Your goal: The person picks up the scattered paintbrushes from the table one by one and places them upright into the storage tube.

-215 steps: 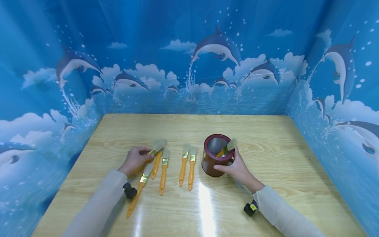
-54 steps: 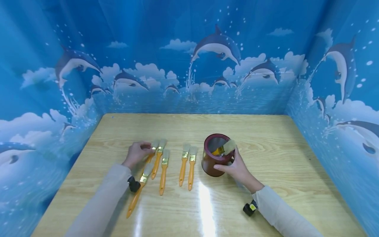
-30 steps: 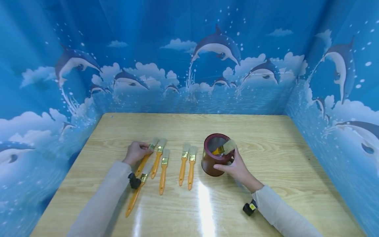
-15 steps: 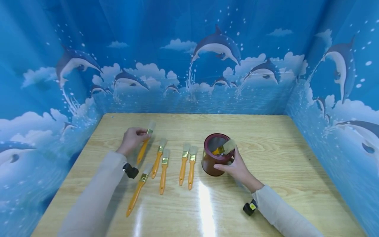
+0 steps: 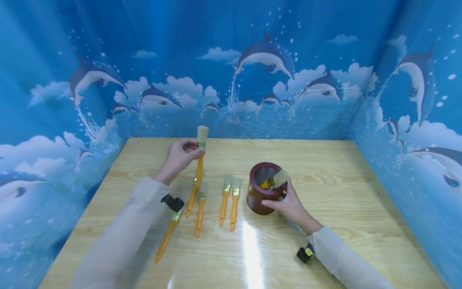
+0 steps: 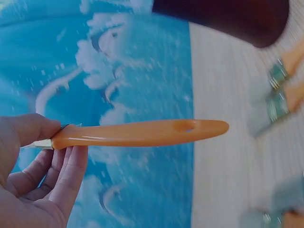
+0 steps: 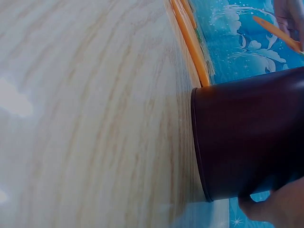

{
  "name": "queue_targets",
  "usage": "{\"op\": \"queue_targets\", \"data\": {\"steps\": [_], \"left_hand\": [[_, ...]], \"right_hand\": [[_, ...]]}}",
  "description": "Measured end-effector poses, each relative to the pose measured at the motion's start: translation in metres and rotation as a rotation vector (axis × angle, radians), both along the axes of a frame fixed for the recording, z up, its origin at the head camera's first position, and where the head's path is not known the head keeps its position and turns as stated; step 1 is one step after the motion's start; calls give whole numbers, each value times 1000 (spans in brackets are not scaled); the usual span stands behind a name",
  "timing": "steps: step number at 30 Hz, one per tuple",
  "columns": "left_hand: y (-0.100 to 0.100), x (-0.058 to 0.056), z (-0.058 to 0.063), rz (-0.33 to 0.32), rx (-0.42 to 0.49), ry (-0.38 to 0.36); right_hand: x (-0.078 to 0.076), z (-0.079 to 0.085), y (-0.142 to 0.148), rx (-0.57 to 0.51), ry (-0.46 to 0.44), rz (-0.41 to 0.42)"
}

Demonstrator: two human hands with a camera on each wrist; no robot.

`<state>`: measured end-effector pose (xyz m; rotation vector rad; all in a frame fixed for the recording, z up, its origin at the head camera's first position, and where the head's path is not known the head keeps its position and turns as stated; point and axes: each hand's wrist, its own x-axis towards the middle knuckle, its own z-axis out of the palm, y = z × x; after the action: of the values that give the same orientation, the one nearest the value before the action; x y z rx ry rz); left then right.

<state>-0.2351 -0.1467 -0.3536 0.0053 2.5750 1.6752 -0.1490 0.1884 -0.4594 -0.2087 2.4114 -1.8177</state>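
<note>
My left hand (image 5: pixel 183 154) pinches a paintbrush (image 6: pixel 137 134) by its metal band, holding it upright with the bristles up and the orange handle hanging down. In the left wrist view the whole handle, with its hole near the end, shows in front of the curtain. My right hand (image 5: pixel 290 202) grips the side of a dark red-brown can (image 7: pixel 247 137) that stands on the table. Inside the can leans another paintbrush (image 5: pixel 268 184), its bristles sticking out over the rim near my right fingers.
Two paintbrushes lie side by side left of the can, the nearer one a brush (image 5: pixel 234 204) with bristles away from me. Further left lie more, including a slanted brush (image 5: pixel 167 239) by my left sleeve. A blue dolphin curtain (image 5: pixel 231 100) rises behind the wooden table (image 5: pixel 325 168).
My left hand has picked up the leftmost upper brush from the table, raised it and carried it right, turning it upright. My right hand and the can have stayed in place.
</note>
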Motion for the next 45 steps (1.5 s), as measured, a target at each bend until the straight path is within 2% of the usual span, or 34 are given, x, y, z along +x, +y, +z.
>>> {"op": "queue_targets", "data": {"steps": [5,7,10,17,20,25,30,36,45], "left_hand": [[31,7,20,-69,77,90],[42,10,26,-98,101,117],[55,14,31,-130,129,156],[85,26,41,-220,146,266],[97,31,42,-260,177,288],[113,37,36,-312,181,284],[123,42,22,-347,142,264],[129,47,8,-396,93,228],[133,53,-4,-470,64,172]], "right_hand": [[1,6,-1,-4,-14,2],[-3,-2,1,-11,-4,1],[-4,-6,2,-15,-3,-1],[2,7,0,-17,-10,1],[1,6,1,-19,-1,2],[-3,-5,4,-25,16,5],[-4,-8,4,-37,42,20],[-3,-6,3,-58,40,29],[-6,-10,5,-46,59,36]]}}
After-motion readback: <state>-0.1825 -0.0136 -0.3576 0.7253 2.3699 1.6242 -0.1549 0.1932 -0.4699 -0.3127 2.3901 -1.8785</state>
